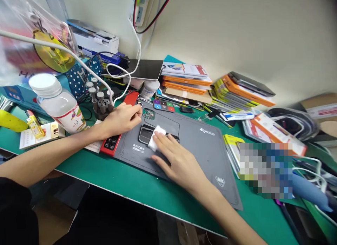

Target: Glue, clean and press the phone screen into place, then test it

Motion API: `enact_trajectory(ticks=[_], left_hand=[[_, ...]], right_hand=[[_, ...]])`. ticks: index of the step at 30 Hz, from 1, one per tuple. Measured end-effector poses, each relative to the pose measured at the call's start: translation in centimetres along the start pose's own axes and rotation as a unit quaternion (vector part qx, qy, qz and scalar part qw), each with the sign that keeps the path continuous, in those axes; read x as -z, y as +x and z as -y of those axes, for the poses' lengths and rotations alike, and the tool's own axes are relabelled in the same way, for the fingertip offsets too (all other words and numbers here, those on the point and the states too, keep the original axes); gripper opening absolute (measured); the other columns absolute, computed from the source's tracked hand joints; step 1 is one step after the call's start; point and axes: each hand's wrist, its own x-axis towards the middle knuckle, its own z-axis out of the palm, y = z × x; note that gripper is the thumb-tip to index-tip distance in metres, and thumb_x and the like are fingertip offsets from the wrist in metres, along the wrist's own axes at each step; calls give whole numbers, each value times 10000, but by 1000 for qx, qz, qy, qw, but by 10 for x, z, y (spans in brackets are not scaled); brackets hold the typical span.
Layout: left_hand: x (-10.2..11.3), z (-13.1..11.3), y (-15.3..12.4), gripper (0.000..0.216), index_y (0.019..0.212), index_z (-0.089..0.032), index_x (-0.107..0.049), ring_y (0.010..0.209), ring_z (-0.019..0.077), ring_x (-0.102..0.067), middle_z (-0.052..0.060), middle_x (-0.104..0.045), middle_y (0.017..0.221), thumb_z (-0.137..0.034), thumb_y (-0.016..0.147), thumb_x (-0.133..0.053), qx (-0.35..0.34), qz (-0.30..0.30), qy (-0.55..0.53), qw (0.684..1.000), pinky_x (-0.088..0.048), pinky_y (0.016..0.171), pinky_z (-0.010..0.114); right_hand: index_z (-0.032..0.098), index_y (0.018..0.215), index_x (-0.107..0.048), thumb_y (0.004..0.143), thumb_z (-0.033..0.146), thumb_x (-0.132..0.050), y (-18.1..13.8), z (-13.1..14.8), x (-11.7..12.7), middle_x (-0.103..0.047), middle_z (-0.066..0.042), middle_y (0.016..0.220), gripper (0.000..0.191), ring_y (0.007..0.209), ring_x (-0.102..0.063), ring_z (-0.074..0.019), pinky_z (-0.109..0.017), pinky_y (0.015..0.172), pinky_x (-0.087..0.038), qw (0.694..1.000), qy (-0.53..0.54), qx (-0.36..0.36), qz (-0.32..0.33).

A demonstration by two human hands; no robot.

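Observation:
Under the fingertips of my right hand (179, 159) is a folded white wipe (155, 141), pressed flat against a black smartphone (145, 133). The phone lies on a grey work mat (202, 157), its right part covered by the hand and wipe. My left hand (122, 119) is closed in a loose fist over the mat's left edge, by a red control panel (109, 146) with black buttons. Whatever its curled fingers hold, if anything, is hidden. Small metal parts (149, 114) lie on the mat just beyond the phone.
At left stand a white-capped bottle (61, 104) and a rack of screwdrivers (100, 99). Behind the mat are stacked orange and white boxes (185, 80) and a dark tablet (144, 68). A white cable (76, 59) crosses the upper left. Cables and packages crowd the right side.

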Motion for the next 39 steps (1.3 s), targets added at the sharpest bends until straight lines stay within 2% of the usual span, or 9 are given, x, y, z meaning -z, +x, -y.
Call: enact_trajectory(ticks=[3,7,12,18,21,24,28,33,39], left_hand=[[0,-2,1,127,832,-214,-536,795,177,-582,-4,-634,802,-181,938,-473,-14,-12,8,1000,-444,894,344],[-1,-2,4,139,829,-211,-516,749,162,-556,-17,-612,789,-160,941,-451,-29,-20,14,999,-440,930,360],[-1,-4,3,127,830,-211,-519,764,169,-556,-21,-605,771,-167,937,-466,-25,-19,4,999,-443,937,360],[1,-3,3,142,834,-211,-520,749,168,-543,-7,-631,800,-164,948,-450,-22,-17,23,999,-439,908,346],[1,-1,4,135,834,-210,-520,745,163,-547,-10,-633,798,-164,941,-452,-30,-11,23,999,-433,909,340],[1,0,4,144,836,-205,-534,749,165,-543,-1,-649,820,-172,941,-442,-36,-14,25,999,-431,899,340],[4,0,3,155,843,-204,-563,769,190,-534,17,-658,817,-192,942,-444,-18,-23,36,999,-424,814,331],[5,1,4,144,846,-206,-566,768,201,-523,21,-665,814,-204,938,-456,-17,-12,39,999,-409,778,336],[7,2,4,157,845,-211,-568,781,208,-523,21,-664,803,-216,955,-456,0,-12,42,999,-397,757,334]], right_hand=[[213,1704,-302,1086,496,-509,11,-2,-3,-412,-108,1686,711,1554,-421,-342,-590,1312,-355,1000,7,-26,-1],[189,1717,-235,1074,524,-525,9,7,-2,-360,-114,1710,781,1574,-381,-340,-590,1322,-332,1000,29,-1,10],[164,1683,-337,1105,503,-461,22,8,-1,-428,-120,1678,681,1555,-425,-308,-566,1329,-321,999,31,2,17],[110,1684,-307,1077,569,-502,22,20,-5,-393,-169,1683,786,1580,-380,-314,-556,1330,-319,999,29,25,6],[129,1660,-373,1101,514,-472,24,20,-7,-455,-149,1654,686,1561,-420,-282,-534,1327,-334,1000,17,23,4],[38,1580,-488,1101,546,-442,38,18,-10,-470,-204,1632,700,1550,-439,-310,-538,1330,-322,1000,6,1,-4],[-62,1536,-497,1072,616,-464,42,29,-11,-445,-270,1622,823,1550,-434,-355,-538,1330,-319,1000,-4,9,-13],[14,1555,-511,1097,574,-435,43,33,-10,-495,-212,1616,728,1545,-454,-295,-491,1337,-313,1000,-8,4,-11],[-16,1566,-483,1077,576,-488,34,21,-8,-445,-236,1645,768,1568,-416,-311,-495,1345,-293,1000,-8,-10,-21]])
